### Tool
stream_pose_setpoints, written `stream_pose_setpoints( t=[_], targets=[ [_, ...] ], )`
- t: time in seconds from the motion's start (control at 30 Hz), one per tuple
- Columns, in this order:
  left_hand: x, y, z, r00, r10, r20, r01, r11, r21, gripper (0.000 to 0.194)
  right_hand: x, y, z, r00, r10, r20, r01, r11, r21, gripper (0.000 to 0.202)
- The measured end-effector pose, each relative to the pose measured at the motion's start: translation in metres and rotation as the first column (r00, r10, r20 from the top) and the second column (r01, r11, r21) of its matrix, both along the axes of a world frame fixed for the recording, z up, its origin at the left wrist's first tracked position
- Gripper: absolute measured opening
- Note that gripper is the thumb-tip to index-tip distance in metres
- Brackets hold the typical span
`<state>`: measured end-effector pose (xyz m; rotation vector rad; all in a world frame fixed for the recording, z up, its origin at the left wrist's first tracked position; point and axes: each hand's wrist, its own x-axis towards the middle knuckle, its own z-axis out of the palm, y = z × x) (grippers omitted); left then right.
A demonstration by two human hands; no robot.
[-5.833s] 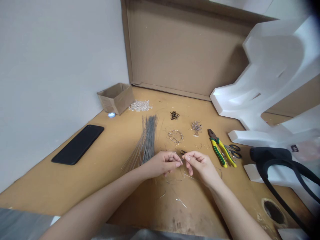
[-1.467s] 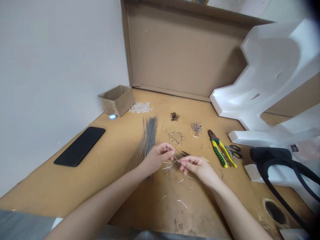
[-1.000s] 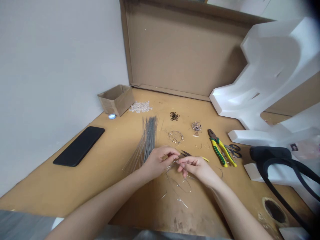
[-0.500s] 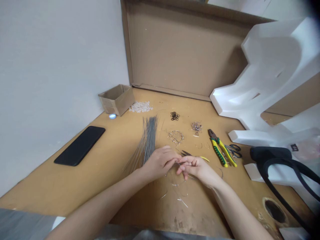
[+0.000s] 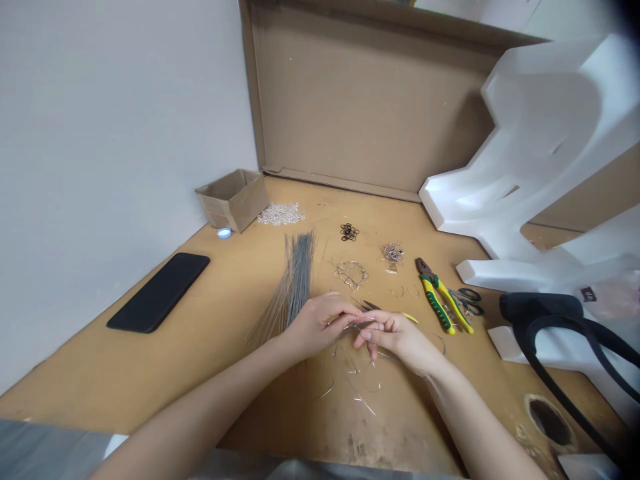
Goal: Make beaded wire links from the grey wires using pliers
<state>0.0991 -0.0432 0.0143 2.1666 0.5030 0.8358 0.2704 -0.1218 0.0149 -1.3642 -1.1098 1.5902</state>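
Fingertips nearly touching, my left hand (image 5: 323, 323) and my right hand (image 5: 387, 335) both pinch a thin wire (image 5: 355, 326) over the front of the table. Its exact shape is mostly hidden by the fingers. A bundle of straight grey wires (image 5: 299, 280) lies just beyond my left hand. Behind my right hand rest pliers with yellow handles (image 5: 410, 318), partly covered by it. Loose wire pieces (image 5: 365, 404) are scattered below the hands. Farther back sits a ring of bent wire pieces (image 5: 351, 275).
Green-and-yellow pliers (image 5: 440, 300) and scissors (image 5: 470, 301) lie at right, near white foam (image 5: 450, 200) and a black strap (image 5: 540, 327). A black phone (image 5: 159, 292), small cardboard box (image 5: 234, 200), clear bits (image 5: 281, 213), black rings (image 5: 349, 232) and a metal pile (image 5: 393, 253) are around.
Both hands stay in nearly the same place, with only slight shifts of the fingers around the wire. The rest of the table looks the same.
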Motion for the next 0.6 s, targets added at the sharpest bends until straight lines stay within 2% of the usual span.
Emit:
stream_pose_setpoints(
  t=[0.2, 0.4, 0.47, 0.6],
  targets=[
    [-0.001, 0.002, -0.002, 0.998, 0.013, 0.058, 0.001, 0.972, -0.234, 0.014, 0.002, 0.000, -0.004, 1.000, 0.008, -0.002, -0.008, 1.000, 0.022, 0.025],
    [0.000, 0.008, -0.009, 0.994, 0.073, 0.085, -0.025, 0.882, -0.471, 0.014, 0.005, -0.001, -0.006, 0.999, 0.019, -0.033, -0.017, 0.999, 0.042, 0.026],
    [0.001, 0.009, -0.010, 0.992, 0.080, 0.103, -0.015, 0.855, -0.518, 0.014, 0.005, -0.001, -0.006, 1.000, 0.011, -0.020, -0.009, 0.998, 0.056, 0.025],
    [0.002, 0.008, -0.011, 0.989, 0.091, 0.114, -0.017, 0.847, -0.531, 0.013, 0.001, 0.001, -0.006, 0.997, -0.040, 0.070, 0.035, 0.997, 0.063, 0.024]
  ],
)
